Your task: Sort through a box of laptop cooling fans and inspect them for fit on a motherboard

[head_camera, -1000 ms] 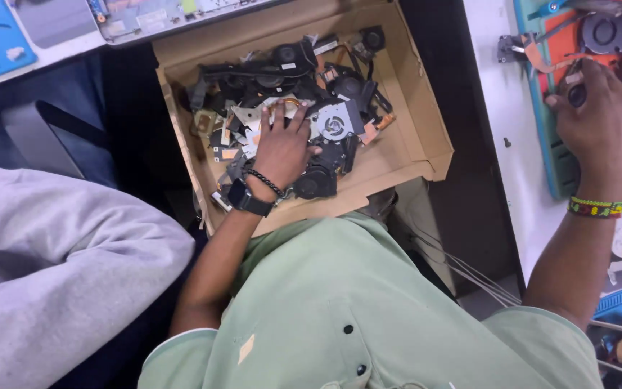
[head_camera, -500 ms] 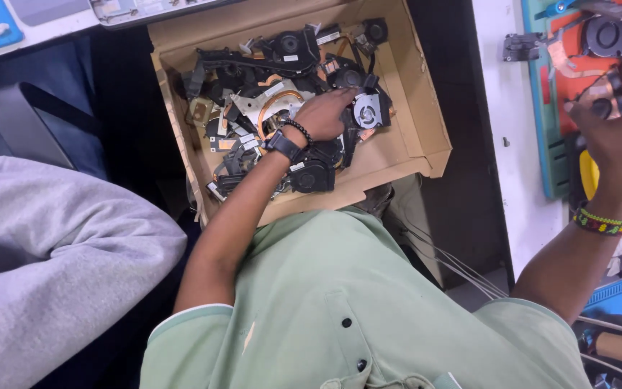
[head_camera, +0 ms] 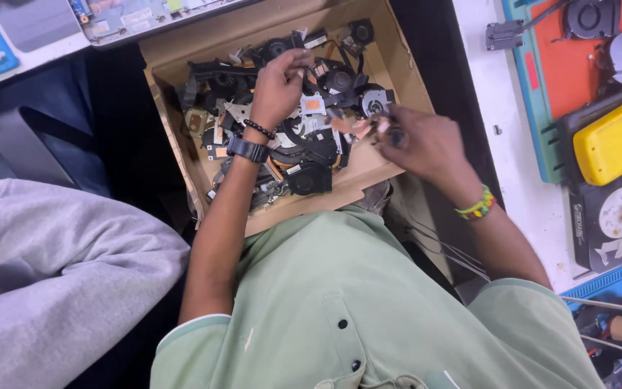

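A cardboard box (head_camera: 372, 173) sits in front of my lap, full of black laptop cooling fans (head_camera: 309, 176), copper heat pipes and small boards. My left hand (head_camera: 278, 85), with a black watch and a bead band at the wrist, reaches into the middle of the pile. Its fingers are curled around a black part near the box's far side. My right hand (head_camera: 426, 144), wearing a coloured bead bracelet, is over the box's right edge. It pinches a small dark part with a copper piece (head_camera: 383, 130), which is blurred.
To the right is a white table (head_camera: 534, 194) with an orange mat holding fans (head_camera: 584, 21), a yellow case (head_camera: 617, 137) and an opened hard drive (head_camera: 617, 212). A person in grey (head_camera: 52, 274) sits at the left. An opened laptop base (head_camera: 145, 14) lies beyond the box.
My right hand came off the table at the right and moved left to the box with a small part. My left hand shifted deeper toward the box's far side.
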